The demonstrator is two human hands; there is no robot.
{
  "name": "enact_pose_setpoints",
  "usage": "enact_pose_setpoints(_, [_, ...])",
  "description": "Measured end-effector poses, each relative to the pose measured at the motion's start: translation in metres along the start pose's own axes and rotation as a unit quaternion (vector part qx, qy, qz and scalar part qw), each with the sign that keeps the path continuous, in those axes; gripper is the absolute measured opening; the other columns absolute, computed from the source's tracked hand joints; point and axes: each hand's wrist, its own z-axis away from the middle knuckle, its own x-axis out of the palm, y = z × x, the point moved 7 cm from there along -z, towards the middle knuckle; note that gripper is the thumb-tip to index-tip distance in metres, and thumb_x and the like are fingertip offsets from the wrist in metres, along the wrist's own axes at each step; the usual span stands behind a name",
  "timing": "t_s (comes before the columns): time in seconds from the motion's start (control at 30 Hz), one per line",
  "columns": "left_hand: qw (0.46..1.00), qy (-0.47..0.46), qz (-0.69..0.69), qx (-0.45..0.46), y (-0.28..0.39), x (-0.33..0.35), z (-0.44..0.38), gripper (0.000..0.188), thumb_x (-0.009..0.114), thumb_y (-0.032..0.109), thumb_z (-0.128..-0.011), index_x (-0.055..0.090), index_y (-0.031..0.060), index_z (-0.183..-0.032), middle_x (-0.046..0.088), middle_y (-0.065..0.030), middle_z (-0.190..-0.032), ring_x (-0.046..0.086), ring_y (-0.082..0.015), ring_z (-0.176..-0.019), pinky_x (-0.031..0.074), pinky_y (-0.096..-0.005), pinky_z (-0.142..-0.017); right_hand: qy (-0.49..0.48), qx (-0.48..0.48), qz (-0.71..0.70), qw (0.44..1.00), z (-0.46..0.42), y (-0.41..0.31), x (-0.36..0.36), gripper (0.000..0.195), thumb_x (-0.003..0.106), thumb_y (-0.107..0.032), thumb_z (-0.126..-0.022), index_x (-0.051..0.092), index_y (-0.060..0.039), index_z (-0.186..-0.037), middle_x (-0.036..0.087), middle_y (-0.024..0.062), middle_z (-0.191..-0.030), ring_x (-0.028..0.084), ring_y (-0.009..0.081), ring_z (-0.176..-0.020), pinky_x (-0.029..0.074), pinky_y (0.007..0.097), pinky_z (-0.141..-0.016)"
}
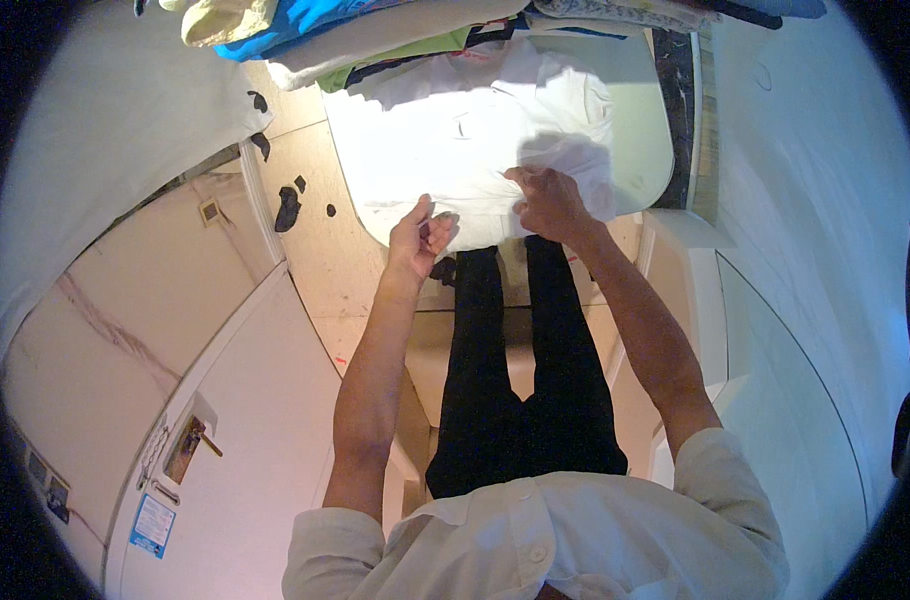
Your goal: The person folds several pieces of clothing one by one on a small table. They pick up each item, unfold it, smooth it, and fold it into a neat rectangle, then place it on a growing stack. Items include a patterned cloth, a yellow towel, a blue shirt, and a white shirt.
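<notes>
A white collared shirt (425,142) lies spread on a pale table (638,142) in front of me, its collar at the far side and its near edge reaching over the table's front. My left hand (422,236) is at the near left edge of the shirt, thumb up and fingers curled; whether it pinches the cloth cannot be told. Over the near right part of the shirt is my right hand (545,199), index finger pointing left and the other fingers bent. A shadow falls on the cloth beside it.
Folded clothes and towels (395,37) are piled at the table's far edge, a yellow cloth (226,21) among them. A white door (237,420) with a handle stands at the left. Dark patches mark the tan floor (312,255). A white cabinet (695,277) is at the right.
</notes>
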Motion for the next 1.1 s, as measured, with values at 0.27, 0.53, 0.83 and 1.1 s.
enact_pose_setpoints(0.27, [0.99, 0.07, -0.047, 0.116, 0.001, 0.055, 0.042, 0.04, 0.076, 0.032, -0.09, 0.052, 0.0015, -0.102, 0.055, -0.0146, -0.105, 0.058, -0.02, -0.089, 0.063, -0.0337, -0.072, 0.043, -0.083, -0.002, 0.996, 0.015, -0.037, 0.017, 0.022, 0.069, -0.004, -0.074, 0.064, -0.004, -0.096, 0.061, 0.0128, -0.091, 0.065, 0.031, -0.092, 0.057, 0.0416, -0.075])
enact_pose_setpoints(0.53, [0.977, 0.181, 0.026, 0.107, 0.001, 0.036, 0.004, 0.031, 0.069, 0.007, -0.086, 0.052, 0.0032, -0.111, 0.055, -0.0128, -0.102, 0.056, -0.0263, -0.087, 0.049, -0.0473, -0.068, 0.024, -0.187, 0.088, 0.978, 0.048, -0.027, 0.049, 0.007, 0.063, -0.005, -0.079, 0.06, -0.0051, -0.085, 0.056, 0.0115, -0.091, 0.061, 0.0279, -0.094, 0.057, 0.0406, -0.073])
enact_pose_setpoints(0.83, [0.927, -0.051, 0.33, 0.172, -0.006, 0.011, 0.011, 0.027, 0.053, 0.004, -0.082, 0.053, 0.0007, -0.109, 0.06, -0.0151, -0.116, 0.06, -0.0295, -0.107, 0.053, -0.0492, -0.09, 0.038, -0.119, 0.101, 0.987, 0.053, 0.021, 0.052, 0.016, 0.064, -0.005, -0.076, 0.061, -0.0018, -0.091, 0.058, 0.0142, -0.102, 0.06, 0.0323, -0.101, 0.056, 0.0419, -0.079])
enact_pose_setpoints(1.1, [0.94, -0.142, 0.179, 0.253, 0.026, 0.036, 0.059, 0.048, 0.068, 0.011, -0.092, 0.048, -0.0008, -0.134, 0.059, -0.0125, -0.126, 0.056, -0.0278, -0.121, 0.048, -0.048, -0.106, 0.204, -0.052, -0.03, 0.977, 0.057, 0.044, 0.008, 0.037, 0.065, -0.009, -0.084, 0.058, -0.0023, -0.12, 0.054, 0.0167, -0.134, 0.058, 0.0359, -0.12, 0.056, 0.0443, -0.086])
